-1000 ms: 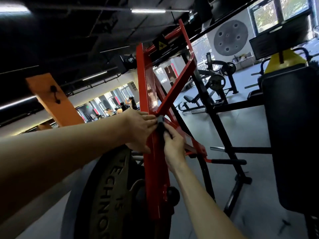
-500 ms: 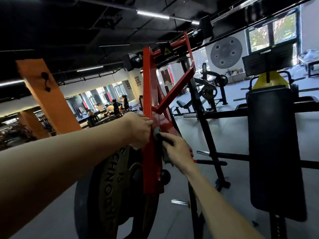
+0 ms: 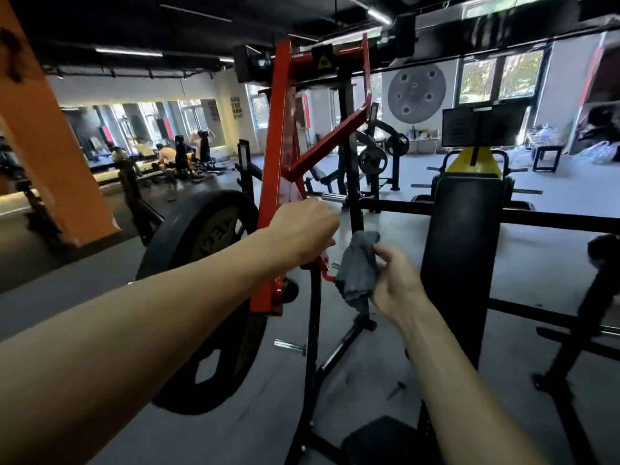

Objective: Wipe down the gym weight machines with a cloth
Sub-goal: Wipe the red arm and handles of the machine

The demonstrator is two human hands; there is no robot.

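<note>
A red lever arm (image 3: 275, 156) of a plate-loaded weight machine rises in the middle of the view, with a black weight plate (image 3: 188, 250) mounted low on its left side. My left hand (image 3: 302, 229) is curled in front of the red arm's lower part; whether it grips the arm is hidden by the back of the hand. My right hand (image 3: 399, 286) holds a crumpled grey cloth (image 3: 357, 270) just right of the arm, clear of the red metal.
The machine's black back pad (image 3: 459, 256) stands upright to the right, on a black frame (image 3: 335, 350) that spreads over the grey floor. An orange pillar (image 3: 43, 135) stands at the left. Other machines, benches and people fill the back of the gym.
My right hand has come off the red arm with the cloth and moved down and right. My left hand stays at the arm. The camera has tilted down and backed away.
</note>
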